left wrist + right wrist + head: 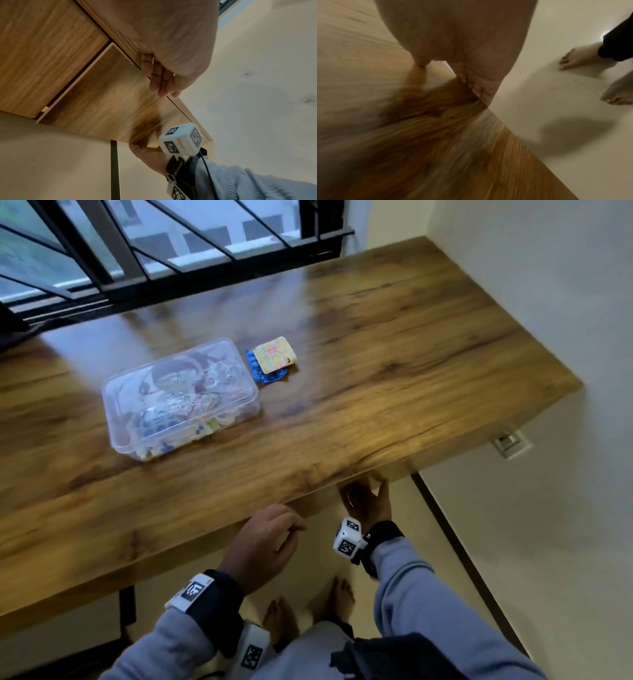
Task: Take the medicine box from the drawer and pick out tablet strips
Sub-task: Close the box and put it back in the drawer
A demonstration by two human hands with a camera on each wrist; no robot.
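While the medicine box (181, 398) sits lidded (tabletop), relaxed fingers (291, 529) hang well apart.

Head looks down; both wrists share the desk's (376, 344) underside.

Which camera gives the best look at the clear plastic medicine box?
The head view. The medicine box sits whole on the wooden desk, lid on, with the strips beside it. Both wrist views look under the desk and show none of the box.
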